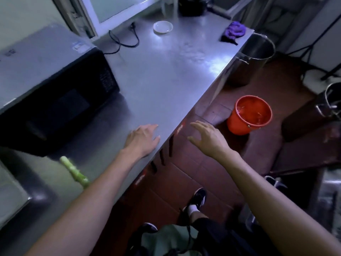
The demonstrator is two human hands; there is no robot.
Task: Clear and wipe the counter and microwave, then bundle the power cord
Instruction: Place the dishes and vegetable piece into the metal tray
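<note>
A steel counter [166, 71] runs away from me. On its left stands a black-fronted microwave [51, 85] with a grey top. Its black power cord [125, 40] lies in loops behind it near the window. A purple cloth [235, 30] is bunched at the far right corner, and a white dish [163, 26] sits at the back. A green vegetable stalk [74, 171] lies near the front, by my left forearm. My left hand [143, 139] rests flat on the counter near its edge. My right hand [207, 138] hovers open over the floor beside the counter, holding nothing.
An orange bucket [249, 117] with water stands on the red floor right of the counter. A steel pot [257, 47] sits past the counter's far corner, another steel pot [332, 102] at the right edge. A dark pot [191, 5] stands at the back.
</note>
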